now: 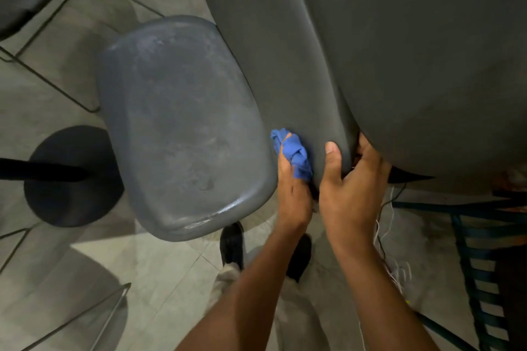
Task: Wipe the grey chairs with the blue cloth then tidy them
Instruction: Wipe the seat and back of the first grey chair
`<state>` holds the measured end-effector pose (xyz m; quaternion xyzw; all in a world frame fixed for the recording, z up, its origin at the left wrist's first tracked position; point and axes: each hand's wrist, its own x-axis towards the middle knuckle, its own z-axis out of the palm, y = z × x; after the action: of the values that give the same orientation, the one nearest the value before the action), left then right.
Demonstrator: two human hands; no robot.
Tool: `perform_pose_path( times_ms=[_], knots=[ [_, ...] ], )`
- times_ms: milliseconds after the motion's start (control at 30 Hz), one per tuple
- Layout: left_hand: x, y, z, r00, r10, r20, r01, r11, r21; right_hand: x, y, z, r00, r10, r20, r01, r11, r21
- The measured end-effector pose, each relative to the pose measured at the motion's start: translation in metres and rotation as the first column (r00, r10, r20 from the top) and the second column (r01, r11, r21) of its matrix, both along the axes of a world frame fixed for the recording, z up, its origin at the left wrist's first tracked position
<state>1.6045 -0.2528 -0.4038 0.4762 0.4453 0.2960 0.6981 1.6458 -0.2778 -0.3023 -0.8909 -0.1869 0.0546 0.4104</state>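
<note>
The left hand (293, 194) is bunching the blue cloth (293, 152) in a curled grip and pressing it against the grey chair back (285, 65). Just to its right, the right hand (350, 188) is gripping the chair's edge, thumb in front. The grey seat (182, 128) is lying just left of the cloth.

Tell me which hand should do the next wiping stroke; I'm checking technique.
Left. The left hand already grips the blue cloth against the grey chair back, while the right hand grips its edge, steadying it.
</note>
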Motion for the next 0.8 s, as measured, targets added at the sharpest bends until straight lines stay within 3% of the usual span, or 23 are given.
perform_pose_path(
  times_ms=[133, 200, 300, 333, 400, 467, 567, 667, 800],
  knots=[
    [0.03, 0.07, -0.015, 0.969, 0.077, -0.234, -0.102, 0.99, -0.097, 0.001, 0.001, -0.004, 1.0, -0.015, 0.027, 0.014, 1.0, 0.012],
    [0.035, 0.07, -0.003, 0.982, 0.062, -0.181, -0.074, 0.995, -0.063, 0.001, 0.002, -0.007, 0.999, -0.037, 0.033, 0.036, 0.999, 0.04],
    [0.015, 0.028, -0.013, 0.998, -0.005, 0.068, -0.004, 0.99, 0.138, 0.002, 0.002, -0.009, 0.996, -0.042, 0.077, 0.036, 0.997, 0.069],
    [0.009, 0.016, -0.026, 0.996, -0.029, 0.081, 0.011, 0.975, 0.22, 0.002, 0.002, -0.01, 0.996, -0.032, 0.086, 0.026, 0.997, 0.078],
    [0.003, 0.019, -0.068, 0.997, 0.062, -0.051, -0.044, 0.951, 0.307, 0.0, 0.002, -0.011, 0.995, -0.016, 0.101, 0.006, 0.995, 0.1],
    [0.008, 0.047, -0.113, 0.986, 0.114, -0.119, -0.086, 0.972, 0.217, -0.002, 0.001, -0.013, 0.994, -0.013, 0.109, -0.001, 0.992, 0.129],
    [0.032, 0.114, -0.143, 0.992, 0.098, -0.082, -0.095, 0.995, 0.04, -0.003, 0.001, -0.016, 0.997, -0.013, 0.078, 0.001, 0.989, 0.15],
    [0.057, 0.162, -0.108, 0.977, 0.207, -0.046, -0.193, 0.959, 0.209, -0.002, 0.002, -0.022, 0.997, -0.033, 0.063, 0.022, 0.986, 0.165],
    [0.045, 0.113, -0.117, 0.992, 0.127, 0.019, -0.128, 0.964, 0.232, -0.002, 0.002, -0.023, 0.996, -0.058, 0.068, 0.045, 0.983, 0.177]
  ],
)
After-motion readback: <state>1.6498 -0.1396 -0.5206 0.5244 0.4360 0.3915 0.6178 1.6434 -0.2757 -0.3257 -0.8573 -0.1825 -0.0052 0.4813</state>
